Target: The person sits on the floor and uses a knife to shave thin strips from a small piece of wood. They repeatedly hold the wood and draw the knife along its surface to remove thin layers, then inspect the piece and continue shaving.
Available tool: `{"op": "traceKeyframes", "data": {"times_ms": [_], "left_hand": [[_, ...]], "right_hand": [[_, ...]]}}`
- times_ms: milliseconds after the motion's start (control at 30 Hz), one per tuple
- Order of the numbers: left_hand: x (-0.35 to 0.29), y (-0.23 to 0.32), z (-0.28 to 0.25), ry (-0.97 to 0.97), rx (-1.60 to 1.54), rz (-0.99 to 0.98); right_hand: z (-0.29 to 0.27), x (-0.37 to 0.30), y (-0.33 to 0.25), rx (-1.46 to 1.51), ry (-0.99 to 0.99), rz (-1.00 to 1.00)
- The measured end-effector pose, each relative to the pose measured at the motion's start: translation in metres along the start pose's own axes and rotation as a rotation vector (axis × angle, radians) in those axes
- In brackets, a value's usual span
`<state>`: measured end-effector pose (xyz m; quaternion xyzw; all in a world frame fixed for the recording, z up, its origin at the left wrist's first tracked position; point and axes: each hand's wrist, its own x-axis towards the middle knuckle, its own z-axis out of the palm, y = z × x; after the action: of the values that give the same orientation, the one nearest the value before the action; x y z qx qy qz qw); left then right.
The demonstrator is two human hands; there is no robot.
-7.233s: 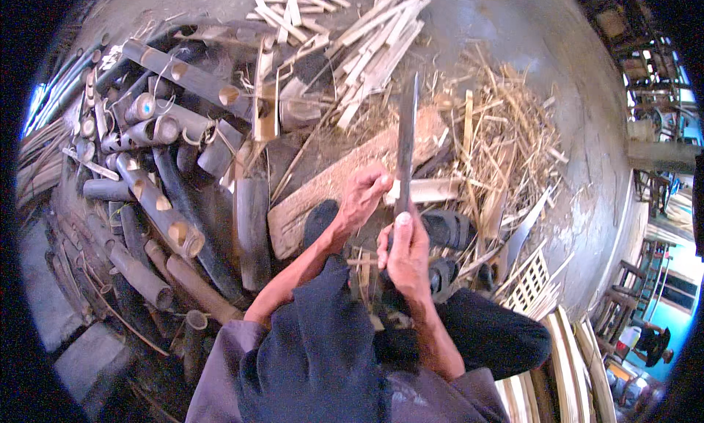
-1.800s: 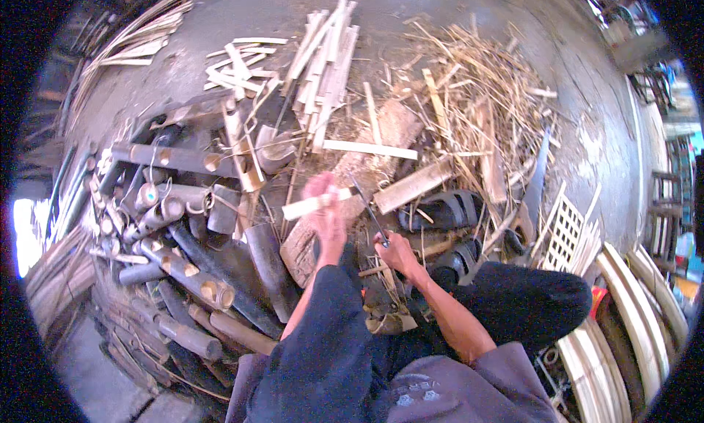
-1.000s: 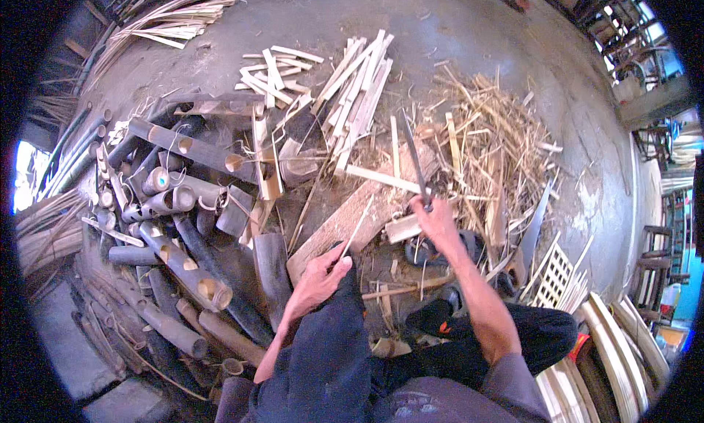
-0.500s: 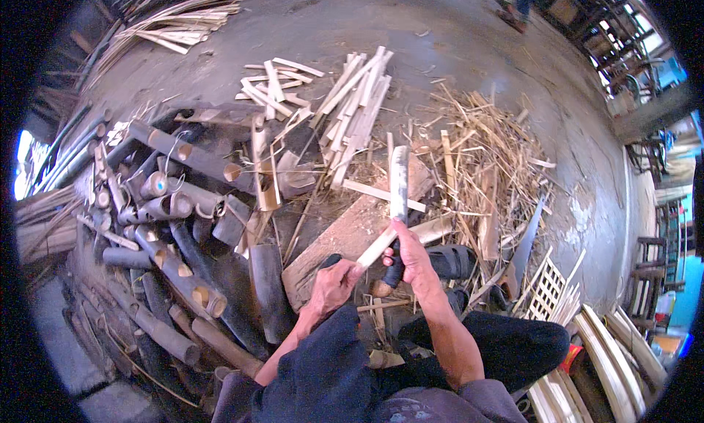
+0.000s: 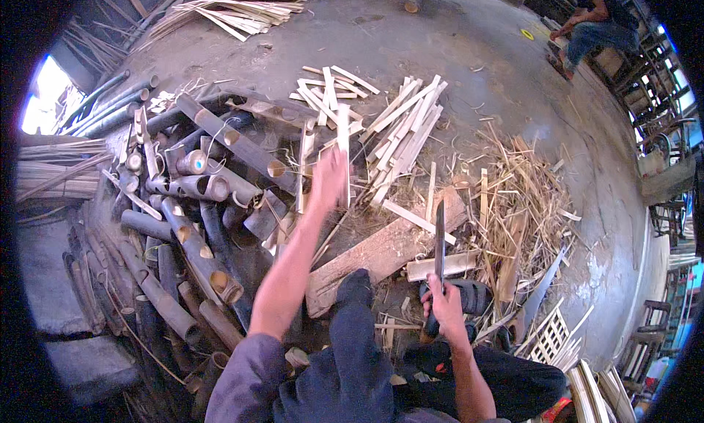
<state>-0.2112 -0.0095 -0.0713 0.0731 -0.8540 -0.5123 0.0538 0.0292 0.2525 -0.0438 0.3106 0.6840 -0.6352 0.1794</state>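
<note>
My left hand point(image 5: 331, 179) is stretched forward, over the edge of the bamboo pile, smeared by motion. It appears closed on a pale split bamboo strip point(image 5: 343, 126), which points away from me. My right hand point(image 5: 446, 309) is wrapped round the dark handle of a long knife point(image 5: 440, 240), whose blade stands upright above my right foot. Beyond the left hand are a small heap of pale strips point(image 5: 330, 93) and a larger stack of strips point(image 5: 407, 130). A wooden board point(image 5: 367, 265) lies slantwise between my hands, with a loose strip point(image 5: 418, 221) across its far end.
Cut bamboo poles point(image 5: 257, 144) crowd the left side. Shavings point(image 5: 528, 203) are heaped at the right, beside a saw blade point(image 5: 543, 287) and a woven lattice point(image 5: 554, 335). Long strips point(image 5: 235, 9) lie at far left. Another person point(image 5: 598, 31) sits at far right.
My left hand has swung forward from the knife, carrying the strip toward the heaps. My right hand with the knife has dropped closer to me and rightward. The view has shifted.
</note>
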Motion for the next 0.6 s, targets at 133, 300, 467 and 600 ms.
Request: {"op": "traceKeyframes", "data": {"times_ms": [133,300,467,600], "left_hand": [[0.074,-0.003,-0.003,0.229,0.251,0.321],[-0.008,-0.010,0.111,-0.234,0.255,0.622],[-0.060,-0.066,0.172,-0.411,0.676,0.719],[-0.069,-0.075,0.150,-0.492,0.573,0.682]], "right_hand": [[0.001,-0.025,0.050,-0.166,-0.001,0.029],[0.006,-0.033,0.103,-0.198,-0.016,0.090],[-0.038,-0.018,-0.010,-0.011,0.139,-0.178],[-0.056,-0.019,-0.108,0.059,0.340,-0.533]]}}
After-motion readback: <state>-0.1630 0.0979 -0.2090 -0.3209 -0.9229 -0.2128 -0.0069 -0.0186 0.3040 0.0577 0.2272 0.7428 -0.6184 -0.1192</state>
